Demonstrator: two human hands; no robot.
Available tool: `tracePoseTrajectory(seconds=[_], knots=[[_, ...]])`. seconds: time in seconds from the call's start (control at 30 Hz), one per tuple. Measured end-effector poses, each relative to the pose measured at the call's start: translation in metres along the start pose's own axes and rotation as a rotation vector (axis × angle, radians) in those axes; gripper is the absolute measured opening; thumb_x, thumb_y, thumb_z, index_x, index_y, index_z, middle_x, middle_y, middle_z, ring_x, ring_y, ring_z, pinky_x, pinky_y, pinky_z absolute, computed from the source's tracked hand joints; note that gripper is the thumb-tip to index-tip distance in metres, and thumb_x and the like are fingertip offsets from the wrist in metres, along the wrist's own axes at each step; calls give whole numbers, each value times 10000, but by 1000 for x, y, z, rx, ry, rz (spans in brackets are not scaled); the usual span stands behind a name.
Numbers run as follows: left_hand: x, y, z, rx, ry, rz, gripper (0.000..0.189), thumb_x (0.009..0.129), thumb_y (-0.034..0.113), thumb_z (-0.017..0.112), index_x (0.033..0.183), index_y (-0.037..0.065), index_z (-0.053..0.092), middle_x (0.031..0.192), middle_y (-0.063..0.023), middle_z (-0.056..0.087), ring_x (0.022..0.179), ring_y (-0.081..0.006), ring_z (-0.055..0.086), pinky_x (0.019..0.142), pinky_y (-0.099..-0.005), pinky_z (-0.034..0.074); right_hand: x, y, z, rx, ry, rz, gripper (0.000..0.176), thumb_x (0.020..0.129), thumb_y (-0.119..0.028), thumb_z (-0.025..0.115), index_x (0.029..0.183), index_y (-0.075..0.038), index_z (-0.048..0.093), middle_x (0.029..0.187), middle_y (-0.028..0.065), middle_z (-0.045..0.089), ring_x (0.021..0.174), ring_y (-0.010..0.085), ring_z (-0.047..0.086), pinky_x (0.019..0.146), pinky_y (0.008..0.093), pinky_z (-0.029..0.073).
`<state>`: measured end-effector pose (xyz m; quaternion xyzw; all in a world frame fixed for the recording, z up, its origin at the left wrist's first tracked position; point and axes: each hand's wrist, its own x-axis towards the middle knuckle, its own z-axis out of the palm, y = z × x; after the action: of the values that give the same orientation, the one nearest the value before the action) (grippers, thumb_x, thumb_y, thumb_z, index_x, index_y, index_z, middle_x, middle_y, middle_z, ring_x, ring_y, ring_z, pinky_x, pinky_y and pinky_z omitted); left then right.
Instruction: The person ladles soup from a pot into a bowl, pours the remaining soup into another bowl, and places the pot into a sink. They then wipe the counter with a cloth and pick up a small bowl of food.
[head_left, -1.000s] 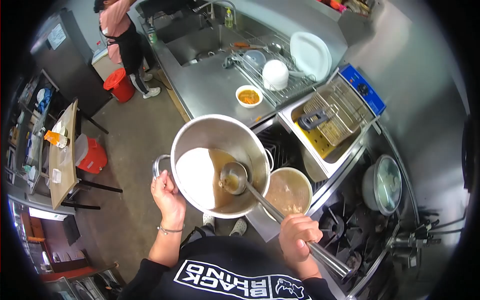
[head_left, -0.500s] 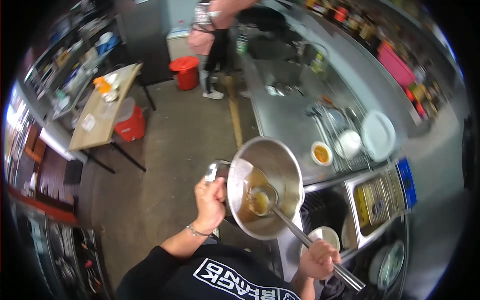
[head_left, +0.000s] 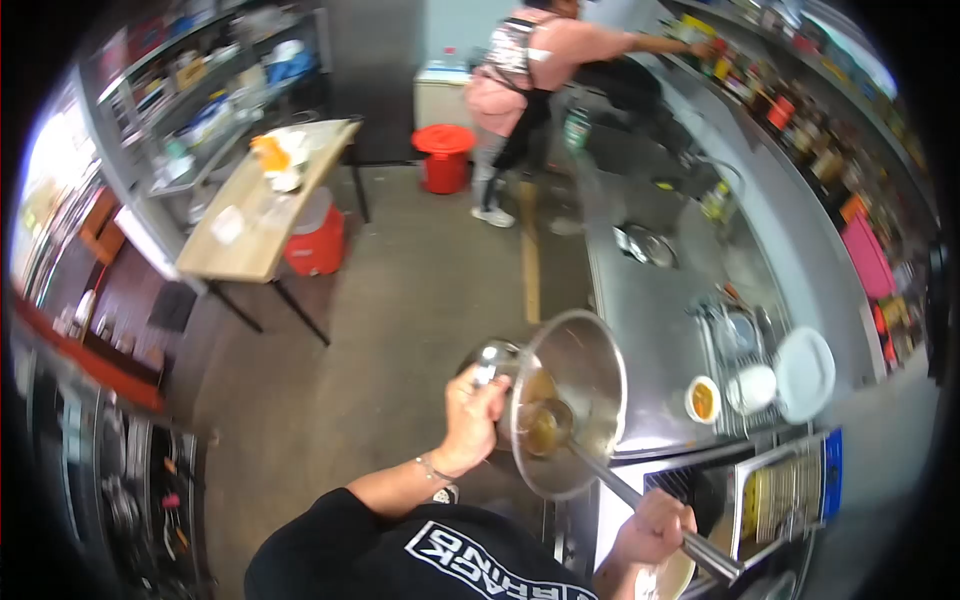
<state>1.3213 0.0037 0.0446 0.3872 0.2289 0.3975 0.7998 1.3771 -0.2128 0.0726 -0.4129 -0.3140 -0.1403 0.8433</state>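
My left hand (head_left: 472, 420) is closed around the side handle of a deep metal pot (head_left: 597, 400), which is held up in the air and tilted. Brown liquid (head_left: 541, 385) lies in the lower part of the pot. My right hand (head_left: 655, 527) grips the long handle of a metal ladle (head_left: 620, 487). The ladle's bowl is inside the pot, with some liquid in it. Under my right hand a pale bowl (head_left: 678, 578) is partly hidden.
On the steel counter (head_left: 650, 330) to the right stand a small bowl of orange food (head_left: 703, 400) and a dish rack with a white bowl (head_left: 752, 388). A fryer basket (head_left: 785, 500) sits nearer. A co-worker (head_left: 520, 80) reaches toward the shelf. A wooden table (head_left: 235, 250) stands left.
The pot has tipped further onto its side, with the ladle still inside. My view has swung left, so the room appears shifted right and down. The co-worker's arm now shows reaching to the shelf.
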Motion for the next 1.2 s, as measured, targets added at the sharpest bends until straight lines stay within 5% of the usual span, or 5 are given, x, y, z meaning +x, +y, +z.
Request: tracePoseTrajectory(seconds=[0.2,0.67,1.2], knots=[[62,-13,39,-59,-92,59,208,794,60,526,619,85,416,446,45,337,375,-52,267,371,-224,195,41,23,6,-15,13,-50,304,750,-110,546,539,-67,332,424,22,347,342,128,308,367,274,265],[217,-115,165,-82,-243,-143,247,789,50,509,599,115,366,463,49,314,390,-55,255,377,-220,191,140,122,-61,-190,288,-197,257,777,-118,459,566,-95,314,444,11,335,388,113,293,426,276,289],[345,-234,218,-205,-301,-495,187,758,90,541,614,115,425,479,41,328,407,-75,280,398,-230,234,186,215,-51,-512,579,-187,290,877,-193,423,632,-91,307,554,29,330,540,130,331,575,284,322]])
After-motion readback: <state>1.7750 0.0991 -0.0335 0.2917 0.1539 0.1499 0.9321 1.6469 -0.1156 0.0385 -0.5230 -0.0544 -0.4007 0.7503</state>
